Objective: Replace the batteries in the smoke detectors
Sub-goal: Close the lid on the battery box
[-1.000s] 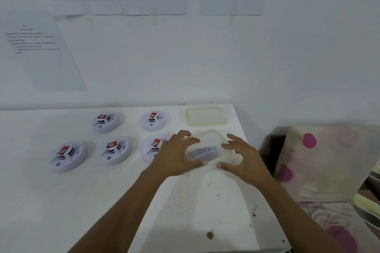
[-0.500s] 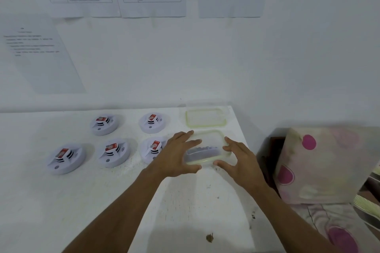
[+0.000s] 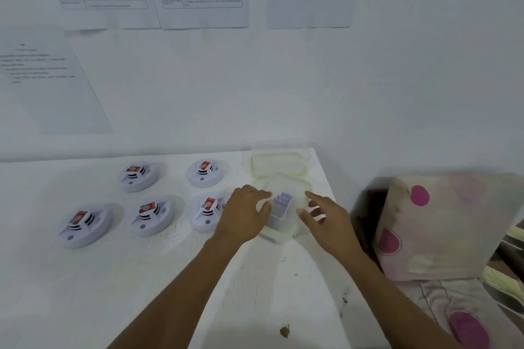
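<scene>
Operator: Desk (image 3: 141,292) edge is my first worry. The clear box (image 3: 283,224) sits close to the right-hand border, with a spotted cushion (image 3: 442,224) below that side. A sideways shove could send it over.

Spotter: And the smoke detectors (image 3: 151,217)?

Operator: Five of them lie on the desk to the left of the box, each with a red-labelled cell (image 3: 209,202) on top. The nearest is just beside my wrist, so a careless elbow could knock it or flick that cell off.

Spotter: How are the hands set?

Operator: My left hand (image 3: 243,215) grips the box's left wall with curled fingers. My right hand (image 3: 329,218) is spread wide at the right wall, holding nothing; I cannot tell if it touches. That leaves a one-sided hold on slick plastic, and the box looks tipped, though blur makes me unsure.

Spotter: So the contents?

Operator: The spare batteries (image 3: 282,202) are loose inside. If the box tilts further or slips, I reckon they spill, roll among the detectors, and get confused with the old ones.
</scene>
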`<state>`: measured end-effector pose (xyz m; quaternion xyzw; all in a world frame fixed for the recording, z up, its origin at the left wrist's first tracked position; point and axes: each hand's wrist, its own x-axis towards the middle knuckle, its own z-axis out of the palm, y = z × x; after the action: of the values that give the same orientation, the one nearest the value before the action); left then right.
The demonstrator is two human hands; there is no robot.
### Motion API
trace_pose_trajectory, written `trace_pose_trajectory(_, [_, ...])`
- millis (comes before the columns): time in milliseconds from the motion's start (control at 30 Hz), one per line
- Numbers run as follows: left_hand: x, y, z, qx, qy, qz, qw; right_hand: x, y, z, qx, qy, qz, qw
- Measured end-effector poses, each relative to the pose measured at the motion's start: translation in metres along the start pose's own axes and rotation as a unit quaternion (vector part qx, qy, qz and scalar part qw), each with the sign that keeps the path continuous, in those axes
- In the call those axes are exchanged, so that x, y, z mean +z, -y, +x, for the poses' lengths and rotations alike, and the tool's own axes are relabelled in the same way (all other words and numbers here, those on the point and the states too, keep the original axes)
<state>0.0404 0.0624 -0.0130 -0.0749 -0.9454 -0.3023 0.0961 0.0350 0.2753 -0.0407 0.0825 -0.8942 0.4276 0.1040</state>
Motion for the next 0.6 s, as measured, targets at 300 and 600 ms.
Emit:
trace_pose_trajectory(300, [-0.002, 0.032, -0.006, 0.039, -0.026, -0.045, 0.998, -0.011, 0.010, 0.030, 0.084, 0.129, 0.183, 0.971])
trace_pose_trajectory(600, [-0.015, 0.034, 0.019, -0.027, 0.054, -0.132, 0.989, -0.015, 0.019, 0.059, 0.103, 0.165, 0.146, 0.970])
